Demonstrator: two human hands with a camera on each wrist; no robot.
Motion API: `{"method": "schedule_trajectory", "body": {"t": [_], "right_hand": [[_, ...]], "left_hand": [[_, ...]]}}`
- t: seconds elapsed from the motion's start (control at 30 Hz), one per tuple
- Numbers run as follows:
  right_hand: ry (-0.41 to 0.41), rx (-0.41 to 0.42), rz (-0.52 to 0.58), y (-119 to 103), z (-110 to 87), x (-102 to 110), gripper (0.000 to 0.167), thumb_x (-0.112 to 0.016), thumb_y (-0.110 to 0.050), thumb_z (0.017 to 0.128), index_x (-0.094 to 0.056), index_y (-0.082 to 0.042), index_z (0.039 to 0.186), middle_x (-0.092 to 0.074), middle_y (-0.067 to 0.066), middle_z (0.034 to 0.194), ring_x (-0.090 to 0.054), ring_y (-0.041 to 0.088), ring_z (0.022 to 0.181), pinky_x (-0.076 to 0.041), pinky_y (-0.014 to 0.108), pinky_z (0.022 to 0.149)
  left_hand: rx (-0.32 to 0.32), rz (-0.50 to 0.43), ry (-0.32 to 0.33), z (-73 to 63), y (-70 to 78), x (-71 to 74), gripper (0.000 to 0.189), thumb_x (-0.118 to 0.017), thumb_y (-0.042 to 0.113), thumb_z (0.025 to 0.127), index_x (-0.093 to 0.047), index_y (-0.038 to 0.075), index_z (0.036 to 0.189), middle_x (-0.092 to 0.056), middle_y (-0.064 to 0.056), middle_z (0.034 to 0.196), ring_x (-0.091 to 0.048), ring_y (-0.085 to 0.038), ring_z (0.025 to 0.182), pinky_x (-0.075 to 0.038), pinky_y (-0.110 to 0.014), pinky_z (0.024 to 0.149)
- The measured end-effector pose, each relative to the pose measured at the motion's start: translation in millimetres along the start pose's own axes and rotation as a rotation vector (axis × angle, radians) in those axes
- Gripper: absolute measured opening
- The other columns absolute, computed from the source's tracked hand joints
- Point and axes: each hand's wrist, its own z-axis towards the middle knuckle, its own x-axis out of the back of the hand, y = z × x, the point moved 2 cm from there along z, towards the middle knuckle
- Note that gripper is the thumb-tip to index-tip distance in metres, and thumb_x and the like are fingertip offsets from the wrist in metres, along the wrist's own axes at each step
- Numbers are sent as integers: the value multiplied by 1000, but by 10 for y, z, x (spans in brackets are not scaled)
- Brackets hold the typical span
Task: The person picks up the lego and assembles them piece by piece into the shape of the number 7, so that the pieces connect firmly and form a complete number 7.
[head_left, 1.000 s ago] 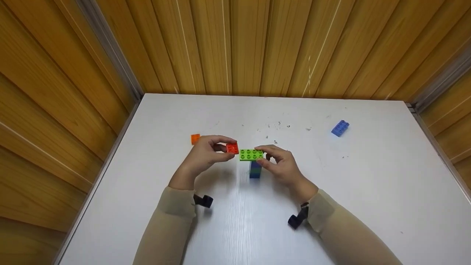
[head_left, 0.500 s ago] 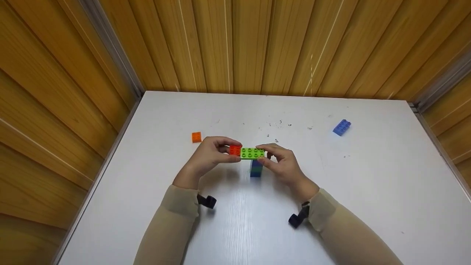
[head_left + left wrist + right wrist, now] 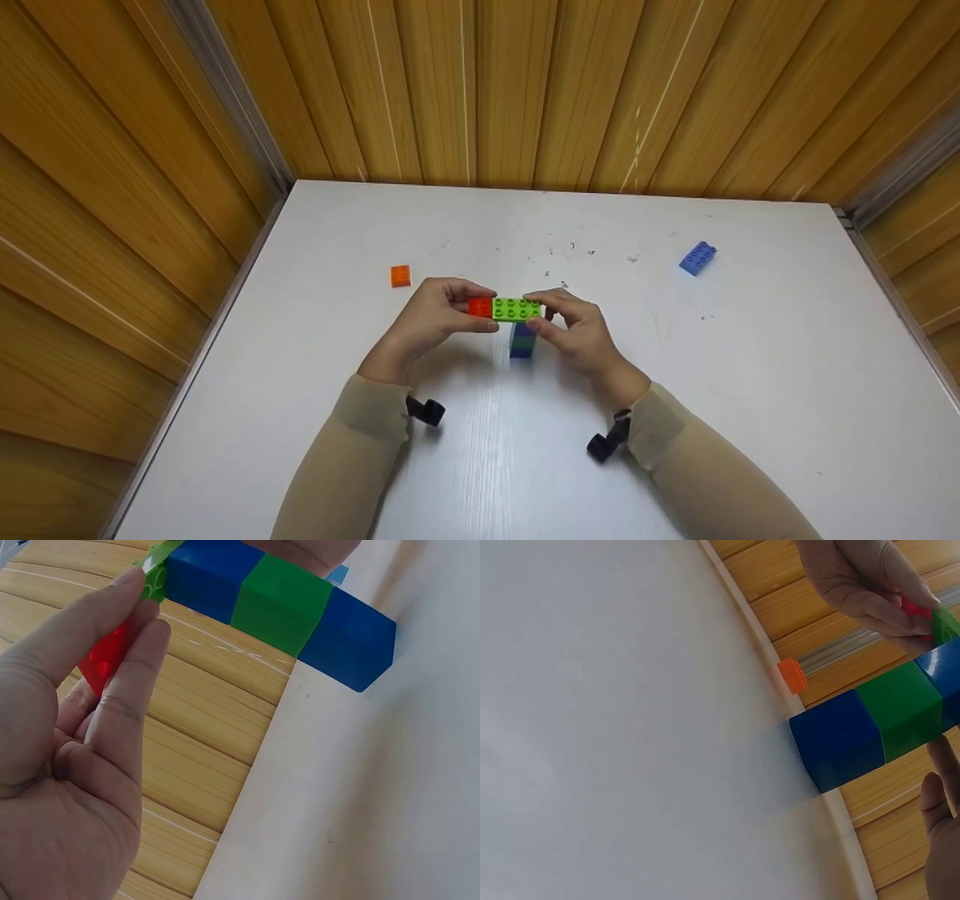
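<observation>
Yellow-brown wood-plank walls [image 3: 502, 90] filled the top and left of the head view, behind a broad white table [image 3: 675, 360] spread across the centre and bottom. Beige sleeves [image 3: 337, 450] came in from the lower edge. Mid-frame, the left hand [image 3: 431, 315] and right hand [image 3: 577, 334] faced each other, each pinching a piece between thumb and fingers. A square column of blue, green and blue plastic blocks [image 3: 523, 342] stood beneath a long light-green studded plastic brick [image 3: 515, 310], whose right end the right hand gripped; I couldn't tell if the column's foot touched the tabletop. A blue studded plastic brick [image 3: 698, 258] lay tableside, upper right. A small red studded plastic brick [image 3: 480, 307], gripped by the left hand, met the light-green one's left end. A square orange plastic brick [image 3: 400, 276] lay left of centre.
</observation>
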Motion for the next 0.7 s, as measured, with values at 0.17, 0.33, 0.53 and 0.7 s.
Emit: {"method": "schedule_trajectory", "body": {"t": [0.17, 0.33, 0.53, 0.7], "right_hand": [[-5, 2, -1, -11, 3, -2, 37, -78, 10, 96, -74, 14, 132, -79, -15, 121, -64, 5, 103, -51, 19, 90], [-5, -3, -13, -12, 3, -9, 37, -78, 9, 96, -75, 11, 133, -79, -16, 122, -64, 5, 103, -51, 19, 90], [0, 12, -11, -3, 0, -13, 38, -78, 11, 95, -77, 7, 133, -80, -16, 122, -64, 5, 103, -51, 19, 90], [-2, 1, -15, 3, -1, -6, 38, -79, 10, 96, -77, 9, 133, -79, -16, 123, -64, 5, 104, -50, 19, 91]], "left_hand": [[-2, -1, 27, -12, 20, 1, 42, -101, 7, 83, -79, 7, 120, -85, -12, 115, -81, -21, 103, -68, -28, 92], [-16, -49, 6, -32, 34, 10, 42, -99, 3, 84, -76, 5, 119, -82, -13, 110, -82, -24, 93, -72, -35, 82], [-49, -52, -23, -36, 26, 12, 40, -97, 2, 86, -78, 3, 121, -80, -10, 104, -79, -22, 87, -72, -34, 76], [-60, -75, -35, -20, 1, -2, 38, -95, -1, 87, -78, 1, 121, -82, -9, 103, -79, -20, 86, -70, -31, 75]]}}
